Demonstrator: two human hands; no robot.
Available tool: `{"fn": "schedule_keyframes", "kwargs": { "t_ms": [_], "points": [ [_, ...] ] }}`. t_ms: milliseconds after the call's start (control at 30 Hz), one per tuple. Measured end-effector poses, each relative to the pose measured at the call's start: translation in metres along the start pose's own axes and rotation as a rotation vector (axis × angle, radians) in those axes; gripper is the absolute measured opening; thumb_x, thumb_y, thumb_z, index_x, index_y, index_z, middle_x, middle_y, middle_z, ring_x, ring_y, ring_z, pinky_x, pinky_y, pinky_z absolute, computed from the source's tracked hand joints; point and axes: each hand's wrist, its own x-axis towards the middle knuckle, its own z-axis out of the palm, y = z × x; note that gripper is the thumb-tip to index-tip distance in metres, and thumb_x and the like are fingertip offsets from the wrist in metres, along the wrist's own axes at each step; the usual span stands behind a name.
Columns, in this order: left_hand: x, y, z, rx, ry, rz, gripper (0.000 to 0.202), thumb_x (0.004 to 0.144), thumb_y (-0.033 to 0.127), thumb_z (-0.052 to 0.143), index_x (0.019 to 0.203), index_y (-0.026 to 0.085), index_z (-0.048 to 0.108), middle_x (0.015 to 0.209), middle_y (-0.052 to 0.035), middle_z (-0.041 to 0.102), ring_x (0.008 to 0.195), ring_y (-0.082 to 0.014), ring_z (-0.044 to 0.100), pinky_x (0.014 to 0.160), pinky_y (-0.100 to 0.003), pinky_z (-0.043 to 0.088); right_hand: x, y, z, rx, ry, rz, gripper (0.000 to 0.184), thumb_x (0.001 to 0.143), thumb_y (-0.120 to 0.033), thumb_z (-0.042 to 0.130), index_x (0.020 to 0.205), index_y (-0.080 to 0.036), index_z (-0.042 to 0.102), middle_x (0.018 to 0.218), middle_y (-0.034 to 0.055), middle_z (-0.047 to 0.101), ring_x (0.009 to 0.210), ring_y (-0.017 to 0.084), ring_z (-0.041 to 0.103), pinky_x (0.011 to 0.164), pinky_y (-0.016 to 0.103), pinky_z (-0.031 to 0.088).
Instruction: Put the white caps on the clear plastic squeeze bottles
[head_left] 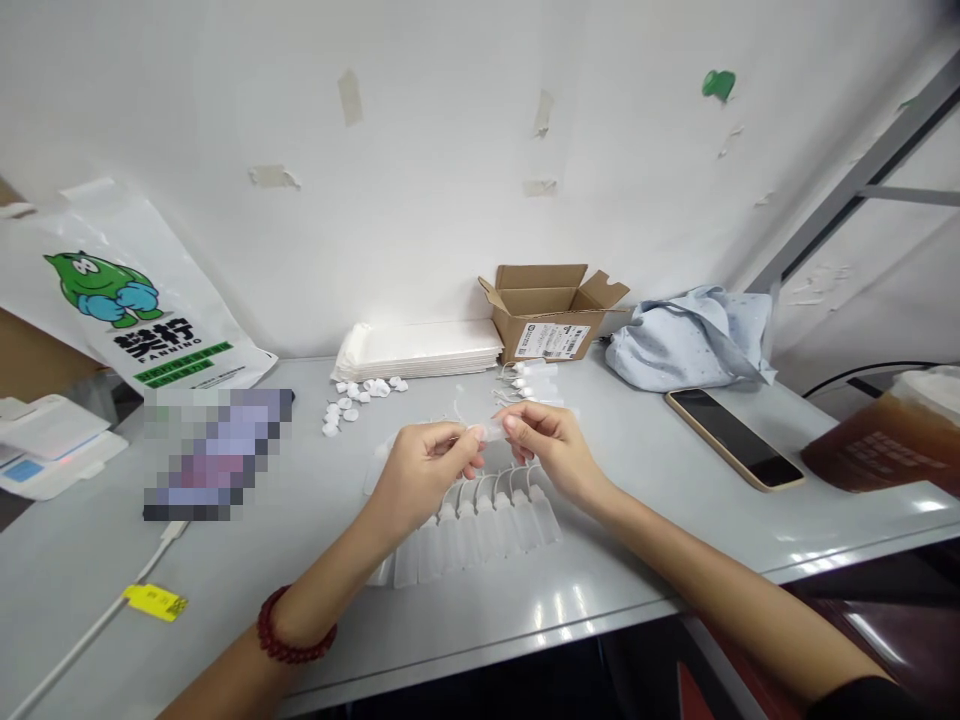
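My left hand (424,465) and my right hand (551,445) meet above the grey table (637,520), both pinched on a small clear plastic bottle (491,430) held between their fingertips. Just below them lies a row of several similar small white bottles (480,530) with looped tethers, side by side on the table. Small white caps (360,395) are scattered behind my left hand. A few more small bottles (529,375) lie behind my right hand. A red bead bracelet (289,630) is on my left wrist.
An open cardboard box (551,310) and a stack of white bags (420,350) stand at the wall. A phone (731,437) lies right, beside a blue cloth (690,335). A brown container (885,440) is far right. A printed bag (142,300) and white cable (97,625) are left.
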Motion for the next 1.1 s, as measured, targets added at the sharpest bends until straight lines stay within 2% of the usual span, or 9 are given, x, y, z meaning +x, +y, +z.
{"fn": "schedule_keyframes", "kwargs": {
  "t_ms": [100,200,433,533,700,900,1100],
  "points": [
    [-0.0013,-0.0012,0.0024,0.083,0.007,0.061,0.032,0.083,0.038,0.054,0.064,0.015,0.065,0.06,-0.0006,0.062,0.06,-0.0136,0.058,0.057,-0.023,0.044,0.0012,-0.0002,0.0006,0.11,0.003,0.053,0.028,0.076,-0.042,0.064,0.07,-0.015,0.063,0.057,-0.0039,0.042,0.048,0.007,0.037,0.046,0.023,0.035],
    [0.0004,-0.0016,0.0031,0.076,-0.005,0.056,0.031,0.083,0.038,0.054,0.064,0.015,0.064,0.059,-0.0003,0.061,0.06,-0.0132,0.058,0.058,-0.023,0.044,0.0012,0.0,0.0005,0.123,0.013,0.074,0.028,0.077,-0.042,0.063,0.071,-0.015,0.064,0.055,-0.0043,0.041,0.048,0.007,0.036,0.045,0.022,0.034],
    [0.0067,-0.001,-0.0027,-0.292,-0.104,-0.129,0.037,0.085,0.043,0.051,0.064,0.014,0.06,0.062,-0.0016,0.059,0.056,-0.0123,0.055,0.056,-0.024,0.044,-0.0002,-0.0006,-0.0012,-0.138,0.051,-0.177,0.019,0.079,-0.034,0.064,0.091,-0.02,0.069,0.072,0.0009,0.06,0.058,0.01,0.048,0.052,0.024,0.04],
    [0.0082,-0.0017,-0.0038,-0.35,-0.11,-0.185,0.037,0.084,0.044,0.053,0.065,0.013,0.06,0.061,-0.0018,0.057,0.054,-0.012,0.054,0.054,-0.025,0.042,-0.0002,-0.0003,-0.0014,-0.17,0.038,-0.223,0.016,0.078,-0.03,0.065,0.092,-0.022,0.07,0.08,0.002,0.063,0.061,0.01,0.05,0.053,0.024,0.041],
    [0.0082,-0.0018,-0.0032,-0.283,-0.134,-0.155,0.041,0.082,0.05,0.054,0.068,0.012,0.063,0.059,-0.0014,0.058,0.053,-0.0118,0.054,0.054,-0.024,0.043,0.0005,-0.0004,-0.0017,-0.196,0.061,-0.221,0.016,0.078,-0.028,0.066,0.092,-0.022,0.07,0.082,0.002,0.064,0.062,0.011,0.05,0.053,0.024,0.041],
    [0.0049,-0.0001,-0.0042,-0.159,-0.133,-0.096,0.042,0.083,0.05,0.053,0.064,0.014,0.063,0.054,0.0015,0.054,0.05,-0.0098,0.05,0.054,-0.023,0.042,-0.0009,-0.0004,-0.0021,-0.22,0.084,-0.212,0.017,0.078,-0.029,0.064,0.09,-0.02,0.071,0.058,-0.0025,0.055,0.052,0.009,0.044,0.051,0.025,0.037],
    [0.0027,-0.0012,-0.0025,0.056,-0.112,-0.021,0.043,0.086,0.049,0.048,0.064,0.015,0.062,0.055,0.001,0.055,0.055,-0.0114,0.052,0.054,-0.022,0.039,-0.0007,-0.0007,-0.0017,-0.161,0.088,-0.149,0.018,0.078,-0.03,0.062,0.085,-0.017,0.071,0.063,0.0002,0.061,0.051,0.009,0.047,0.048,0.023,0.037]
  ]
}}
